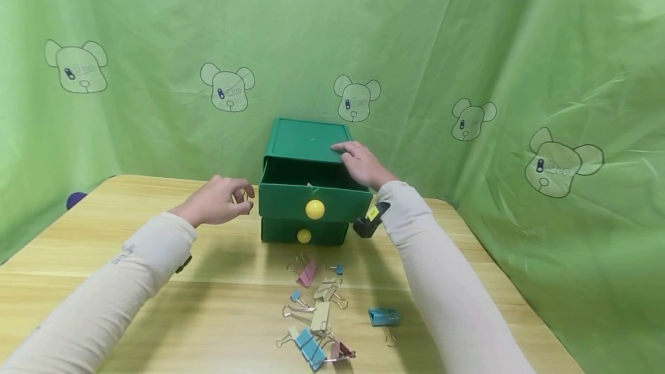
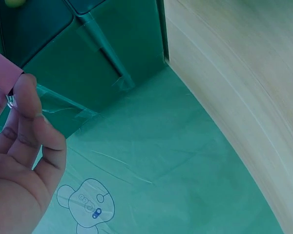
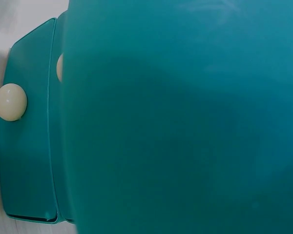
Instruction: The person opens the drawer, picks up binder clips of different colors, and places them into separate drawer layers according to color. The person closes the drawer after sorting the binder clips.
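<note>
A green two-drawer cabinet [image 1: 309, 138] with yellow knobs stands at the table's back, its upper drawer [image 1: 286, 201] pulled out and its lower drawer [image 1: 280, 231] in. Left of the upper drawer is my left hand [image 1: 220, 199], fingers bent. In the left wrist view its fingertips pinch a pink binder clip [image 2: 5, 73], whose wire handle lies between the fingers; the head view does not show this clip clearly. My right hand [image 1: 362, 164] rests on the cabinet's top right edge, fingers fairly straight. In the right wrist view a green surface hides that hand.
Loose binder clips lie before the cabinet: a pink one [image 1: 307, 273], cream ones [image 1: 320, 316], blue ones [image 1: 310, 349] and a dark red one [image 1: 340, 351]. A teal clip [image 1: 384, 317] sits apart, near the right forearm. A green curtain [image 1: 171, 120] hangs behind the table.
</note>
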`<state>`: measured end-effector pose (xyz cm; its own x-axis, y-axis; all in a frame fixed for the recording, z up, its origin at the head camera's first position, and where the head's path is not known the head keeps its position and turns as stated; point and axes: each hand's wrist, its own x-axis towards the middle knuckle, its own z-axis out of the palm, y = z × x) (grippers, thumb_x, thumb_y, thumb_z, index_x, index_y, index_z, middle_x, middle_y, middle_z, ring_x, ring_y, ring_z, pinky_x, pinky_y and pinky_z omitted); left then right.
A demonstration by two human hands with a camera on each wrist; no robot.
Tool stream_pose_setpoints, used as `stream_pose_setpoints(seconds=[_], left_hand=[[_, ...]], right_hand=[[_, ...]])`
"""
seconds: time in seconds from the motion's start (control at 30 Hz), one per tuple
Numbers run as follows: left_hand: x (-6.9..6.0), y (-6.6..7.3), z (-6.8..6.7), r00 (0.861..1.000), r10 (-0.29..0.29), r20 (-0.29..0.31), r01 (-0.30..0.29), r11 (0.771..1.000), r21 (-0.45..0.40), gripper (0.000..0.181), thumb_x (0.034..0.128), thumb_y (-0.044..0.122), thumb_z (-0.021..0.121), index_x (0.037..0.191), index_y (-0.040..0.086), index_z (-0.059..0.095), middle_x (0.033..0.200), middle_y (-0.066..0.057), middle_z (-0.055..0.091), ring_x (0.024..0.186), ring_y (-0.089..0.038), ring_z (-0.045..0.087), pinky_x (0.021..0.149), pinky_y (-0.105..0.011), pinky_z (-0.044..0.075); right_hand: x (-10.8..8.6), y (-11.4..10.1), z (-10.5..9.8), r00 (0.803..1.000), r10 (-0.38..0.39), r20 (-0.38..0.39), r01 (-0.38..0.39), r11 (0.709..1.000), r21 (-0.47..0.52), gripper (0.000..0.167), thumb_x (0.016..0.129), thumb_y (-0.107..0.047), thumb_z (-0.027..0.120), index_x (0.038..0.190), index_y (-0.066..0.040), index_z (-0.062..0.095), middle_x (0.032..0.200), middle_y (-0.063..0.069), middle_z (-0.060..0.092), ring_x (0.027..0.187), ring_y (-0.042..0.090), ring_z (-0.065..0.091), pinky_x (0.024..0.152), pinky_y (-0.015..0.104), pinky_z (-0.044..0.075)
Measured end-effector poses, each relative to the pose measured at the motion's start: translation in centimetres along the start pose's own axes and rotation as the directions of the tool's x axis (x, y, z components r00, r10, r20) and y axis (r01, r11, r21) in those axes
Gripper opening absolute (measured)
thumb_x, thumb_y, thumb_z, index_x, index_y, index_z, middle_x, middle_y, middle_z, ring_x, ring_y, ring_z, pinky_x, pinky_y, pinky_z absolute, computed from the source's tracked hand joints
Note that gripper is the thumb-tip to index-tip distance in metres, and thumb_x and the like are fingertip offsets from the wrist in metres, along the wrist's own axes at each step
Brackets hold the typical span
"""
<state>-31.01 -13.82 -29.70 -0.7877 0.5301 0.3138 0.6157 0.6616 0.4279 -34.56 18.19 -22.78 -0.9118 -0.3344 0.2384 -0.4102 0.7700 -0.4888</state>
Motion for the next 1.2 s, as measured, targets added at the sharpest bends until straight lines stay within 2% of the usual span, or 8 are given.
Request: stream_pose_setpoints(seconds=[0.2,0.57,1.03,1.2], left_hand=[[0.03,0.11,-0.15,1.0,0.008,-0.026,-0.008,1.0,0.008,0.017,0.0881,0.014,0.062,0.101,0.004,0.066,0.071,0.003,0.061,0.063,-0.014,0.056,0.065,-0.034,0.049],[0.0,0.2,-0.23,0.999,0.031,-0.038,-0.03,1.0,0.005,0.016,0.0887,0.013,0.062,0.101,0.003,0.067,0.071,0.004,0.061,0.063,-0.013,0.055,0.064,-0.034,0.049],[0.25,0.58,-0.37,0.999,0.009,-0.033,-0.009,1.0,-0.003,0.017,0.0885,0.015,0.063,0.101,0.004,0.067,0.073,0.003,0.062,0.064,-0.014,0.057,0.063,-0.033,0.049],[0.47,0.88,-0.41,0.999,0.023,-0.03,-0.023,1.0,-0.011,0.019,0.089,0.014,0.062,0.103,0.003,0.067,0.074,0.004,0.063,0.065,-0.014,0.058,0.064,-0.034,0.051]], right_hand=[[0.08,0.13,0.09,1.0,0.002,0.002,-0.002,1.0,-0.001,0.044,0.102,-0.018,0.031,0.142,-0.008,0.047,0.149,0.013,0.037,0.14,0.031,0.028,0.113,0.048,0.023],[0.13,0.24,0.15,1.0,-0.005,-0.005,0.005,1.0,0.01,0.044,0.102,-0.018,0.031,0.142,-0.008,0.047,0.149,0.014,0.038,0.139,0.032,0.028,0.113,0.048,0.024],[0.1,0.17,0.15,1.0,-0.004,-0.009,0.004,1.0,0.025,0.043,0.102,-0.017,0.032,0.142,-0.008,0.048,0.148,0.014,0.038,0.139,0.031,0.029,0.112,0.048,0.025],[0.09,0.15,0.18,1.0,-0.005,-0.009,0.005,1.0,0.028,0.043,0.103,-0.017,0.032,0.142,-0.007,0.048,0.148,0.014,0.038,0.139,0.031,0.029,0.112,0.048,0.025]])
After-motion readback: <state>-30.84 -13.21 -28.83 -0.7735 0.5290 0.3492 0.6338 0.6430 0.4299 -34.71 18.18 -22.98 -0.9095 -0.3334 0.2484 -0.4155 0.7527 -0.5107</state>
